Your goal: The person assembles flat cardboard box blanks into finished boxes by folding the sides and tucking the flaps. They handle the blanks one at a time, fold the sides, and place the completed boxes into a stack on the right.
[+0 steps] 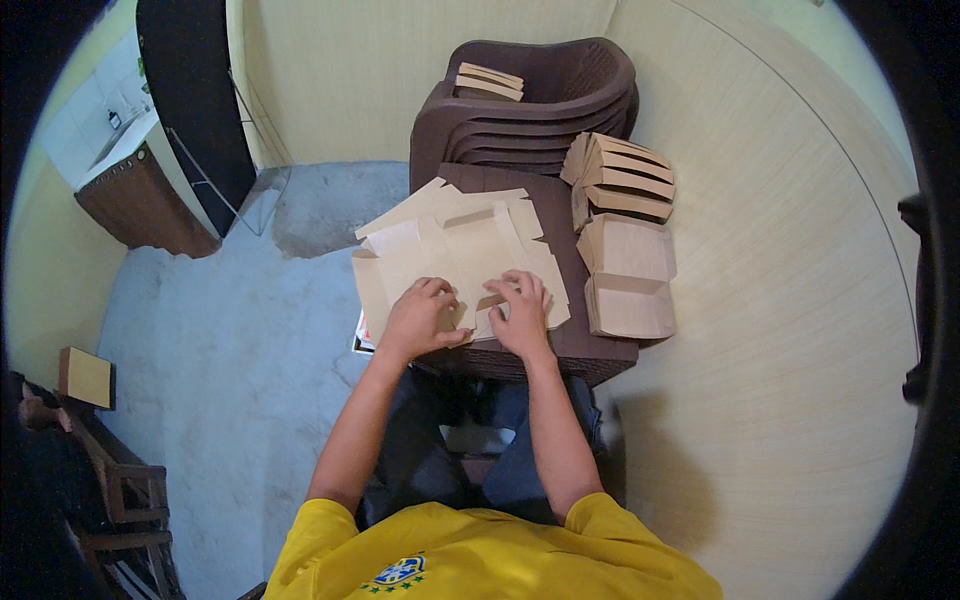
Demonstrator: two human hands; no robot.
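Note:
A flat tan cardboard box blank [460, 252], creased and with cut flaps, lies on top of other blanks on a dark brown woven-textured table. My left hand [420, 318] is at its near edge, fingers curled over the board and thumb low by the edge. Just to the right, my right hand [521, 312] grips the same edge with bent fingers and thumb. Between the two hands a small flap stands partly raised. My palms hide part of the near edge.
Folded open cardboard boxes [628, 285] sit along the table's right side, with more nested cartons [628, 178] behind them. Stacked brown plastic chairs [540, 120] stand beyond, holding another carton pile [489, 82]. A wall rises close on the right. A wooden chair [135, 495] is at lower left.

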